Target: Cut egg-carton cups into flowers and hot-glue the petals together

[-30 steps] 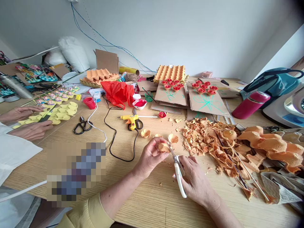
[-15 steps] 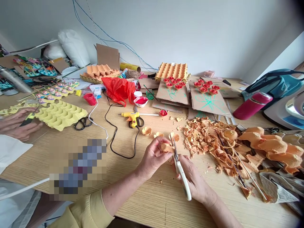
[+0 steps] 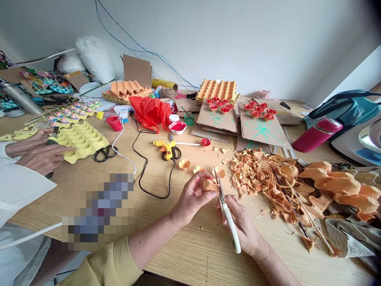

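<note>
Between the thumb and fingers of my left hand (image 3: 190, 198) is an orange egg-carton cup piece (image 3: 210, 185). My right hand (image 3: 242, 224) grips white-handled scissors (image 3: 230, 226), their blades slightly apart and pointing away from me. The blades lie against the right edge of the piece. Just beyond my hands, several cut orange cups (image 3: 185, 164) sit on the table. To the right spreads a heap of orange carton scraps (image 3: 250, 171). A yellow glue gun (image 3: 166, 147) lies farther left, a red paper flower (image 3: 205, 142) near its glue stick.
Red flowers stand on cardboard sheets (image 3: 263, 131) at the back. A pink thermos (image 3: 317, 135) and uncut orange carton (image 3: 342, 182) are at right. A co-worker's hands (image 3: 44, 155) work at a yellow egg tray (image 3: 83, 141) on the left. The glue gun's black cord (image 3: 145, 171) loops across the table.
The co-worker's hands have moved right, one now reaching onto the yellow tray. My hands stay nearly in place, the scissors still at the cup piece. The view has shifted slightly.
</note>
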{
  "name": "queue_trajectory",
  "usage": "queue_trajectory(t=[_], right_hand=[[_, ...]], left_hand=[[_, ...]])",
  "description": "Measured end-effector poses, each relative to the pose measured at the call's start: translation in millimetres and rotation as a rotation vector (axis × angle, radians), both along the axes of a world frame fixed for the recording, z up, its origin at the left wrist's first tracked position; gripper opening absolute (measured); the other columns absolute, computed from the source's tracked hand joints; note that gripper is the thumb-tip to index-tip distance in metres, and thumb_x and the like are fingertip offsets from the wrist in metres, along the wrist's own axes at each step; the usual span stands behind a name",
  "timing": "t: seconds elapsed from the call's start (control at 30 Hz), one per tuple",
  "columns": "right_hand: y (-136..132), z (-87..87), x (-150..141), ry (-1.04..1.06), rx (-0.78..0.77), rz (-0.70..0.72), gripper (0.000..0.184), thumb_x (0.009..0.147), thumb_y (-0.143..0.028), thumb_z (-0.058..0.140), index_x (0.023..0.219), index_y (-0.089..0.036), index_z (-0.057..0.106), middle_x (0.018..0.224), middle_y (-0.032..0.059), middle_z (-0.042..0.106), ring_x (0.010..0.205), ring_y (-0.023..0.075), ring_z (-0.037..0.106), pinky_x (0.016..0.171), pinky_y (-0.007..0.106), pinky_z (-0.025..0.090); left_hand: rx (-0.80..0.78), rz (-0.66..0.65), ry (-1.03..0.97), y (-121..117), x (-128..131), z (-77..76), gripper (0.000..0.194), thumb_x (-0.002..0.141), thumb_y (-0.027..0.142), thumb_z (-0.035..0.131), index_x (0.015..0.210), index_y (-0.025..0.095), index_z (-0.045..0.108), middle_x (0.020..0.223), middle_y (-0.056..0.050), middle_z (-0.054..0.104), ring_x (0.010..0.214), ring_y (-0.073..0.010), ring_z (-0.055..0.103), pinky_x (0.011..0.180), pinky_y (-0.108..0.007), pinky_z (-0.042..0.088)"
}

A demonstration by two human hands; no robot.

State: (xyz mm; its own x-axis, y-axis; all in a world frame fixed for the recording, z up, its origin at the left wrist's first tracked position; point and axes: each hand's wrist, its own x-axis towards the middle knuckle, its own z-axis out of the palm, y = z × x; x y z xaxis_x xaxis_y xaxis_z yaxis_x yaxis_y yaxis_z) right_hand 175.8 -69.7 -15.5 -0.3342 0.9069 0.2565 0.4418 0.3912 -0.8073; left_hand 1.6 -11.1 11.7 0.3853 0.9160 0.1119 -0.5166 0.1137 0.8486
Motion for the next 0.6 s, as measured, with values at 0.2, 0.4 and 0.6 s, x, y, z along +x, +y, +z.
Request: queue_trajectory(t=[0.2,0.4,0.6], right_hand=[[-0.9,3.5,0.4,0.014,-0.017,-0.014,0.029,0.098,-0.049,0.041,0.084,-0.023,0.045,0.081,0.0021,0.053,0.077,0.022,0.047,0.074,0.038,0.039],[-1.4,4.2,0.8,-0.002,-0.033,-0.03,0.027,0.095,-0.046,0.043,0.083,-0.023,0.047,0.079,0.0019,0.052,0.076,0.0218,0.046,0.072,0.037,0.04],[-2.4,3.7,1.1,-0.014,-0.032,-0.056,0.025,0.095,-0.045,0.044,0.085,-0.023,0.049,0.08,0.0028,0.054,0.076,0.0216,0.046,0.072,0.037,0.04]], left_hand=[[-0.018,-0.003,-0.025,1.0,-0.9,-1.3,0.037,0.073,0.019,0.083,0.103,0.022,0.062,0.093,0.001,0.065,0.083,-0.01,0.059,0.08,-0.023,0.045],[-0.025,-0.002,-0.037,2.5,-2.5,0.3,0.038,0.074,0.017,0.082,0.106,0.023,0.062,0.094,0.002,0.068,0.085,-0.0096,0.06,0.082,-0.022,0.045],[-0.037,0.028,-0.031,2.9,-3.3,0.8,0.039,0.073,0.016,0.082,0.106,0.024,0.063,0.098,0.001,0.068,0.088,-0.0105,0.06,0.084,-0.022,0.045]])
